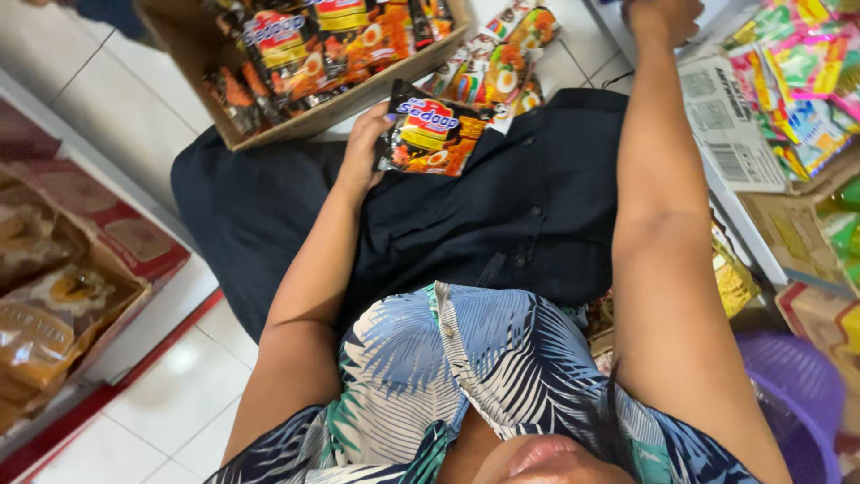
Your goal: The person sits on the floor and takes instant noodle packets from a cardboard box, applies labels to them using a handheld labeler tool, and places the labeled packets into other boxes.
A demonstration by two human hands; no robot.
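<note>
My left hand (365, 143) rests on my dark-skirted lap and grips a black and orange instant noodle packet (430, 134) by its left edge. Just beyond it on the floor stands an open cardboard box (269, 130) filled with several similar dark packets. More colourful noodle packets (497, 67) lie loose on the white tiles to the right of the box. My right hand (661, 18) is stretched far forward at the top edge, by the shelf of goods on the right; its fingers are curled and partly cut off, so whether it holds anything is unclear.
A shelf on the right holds a cardboard carton (730, 125) and bright snack packets (797, 72). A purple plastic basket (793, 385) sits at lower right. On the left, a low shelf carries boxes of bagged goods (54, 296). White floor tiles (179, 394) lie between.
</note>
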